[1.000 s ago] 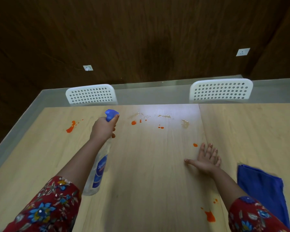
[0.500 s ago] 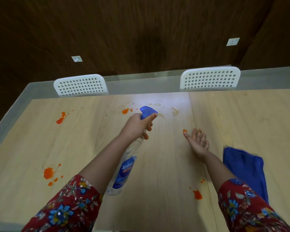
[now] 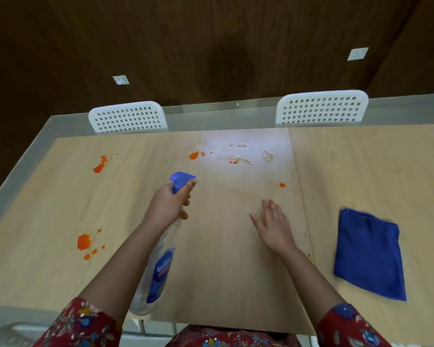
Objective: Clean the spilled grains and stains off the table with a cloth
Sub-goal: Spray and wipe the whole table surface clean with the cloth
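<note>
My left hand (image 3: 168, 204) grips a clear spray bottle (image 3: 158, 269) with a blue nozzle and blue label, its nozzle aimed toward the far middle of the wooden table (image 3: 211, 271). My right hand (image 3: 273, 226) hovers open, fingers spread, just above the table right of the bottle. A folded blue cloth (image 3: 368, 254) lies flat at the right, apart from both hands. Orange stains mark the table: far left (image 3: 99, 166), near left (image 3: 83, 242), far middle (image 3: 194, 155), and a small dot (image 3: 282, 185) beyond my right hand. Wet droplets (image 3: 238, 156) glisten at the far middle.
Two white perforated chair backs (image 3: 128, 117) (image 3: 322, 107) stand at the table's far edge. A seam (image 3: 298, 196) divides the tabletop into two panels. A dark wood wall with two sockets rises behind.
My left hand has swung the bottle from the left toward the middle. My right hand has lifted off the table and drawn back toward me. More droplets lie at the far middle.
</note>
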Demonstrator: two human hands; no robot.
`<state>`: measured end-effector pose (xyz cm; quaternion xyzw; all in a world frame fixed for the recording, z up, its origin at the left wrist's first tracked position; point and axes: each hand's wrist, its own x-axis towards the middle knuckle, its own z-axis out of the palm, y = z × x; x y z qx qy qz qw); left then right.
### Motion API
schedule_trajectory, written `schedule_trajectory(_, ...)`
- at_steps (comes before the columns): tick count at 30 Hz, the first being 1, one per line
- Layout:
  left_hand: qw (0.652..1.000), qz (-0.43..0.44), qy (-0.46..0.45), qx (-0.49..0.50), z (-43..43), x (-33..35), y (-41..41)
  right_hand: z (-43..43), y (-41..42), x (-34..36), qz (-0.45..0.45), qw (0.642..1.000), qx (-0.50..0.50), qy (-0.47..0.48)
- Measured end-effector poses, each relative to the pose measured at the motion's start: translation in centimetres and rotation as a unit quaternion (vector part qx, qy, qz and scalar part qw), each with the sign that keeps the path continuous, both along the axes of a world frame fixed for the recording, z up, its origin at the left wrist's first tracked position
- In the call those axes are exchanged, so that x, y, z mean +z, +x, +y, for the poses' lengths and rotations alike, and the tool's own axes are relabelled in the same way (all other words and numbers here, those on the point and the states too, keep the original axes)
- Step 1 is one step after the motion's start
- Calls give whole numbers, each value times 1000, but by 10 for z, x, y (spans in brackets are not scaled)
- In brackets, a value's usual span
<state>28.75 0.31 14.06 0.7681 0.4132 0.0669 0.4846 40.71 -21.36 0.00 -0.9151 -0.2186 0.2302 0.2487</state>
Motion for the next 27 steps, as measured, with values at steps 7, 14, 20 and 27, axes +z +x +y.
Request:
schedule_trajectory(7,995,30,60,73,50,5,-41,0,-6,-3,-29,991,68,-112)
schedule_trajectory(14,991,116,11,64,53,-2,-85,-13,6,-5,-8,992,97,-81)
schedule_trajectory(20,994,100,-38,22,16,-11,-100,-13,9,7,61,996,65,-19)
schedule_trajectory(27,990,32,-103,-93,-47,-14,-62,-56,-9,24,31,977,-131,167)
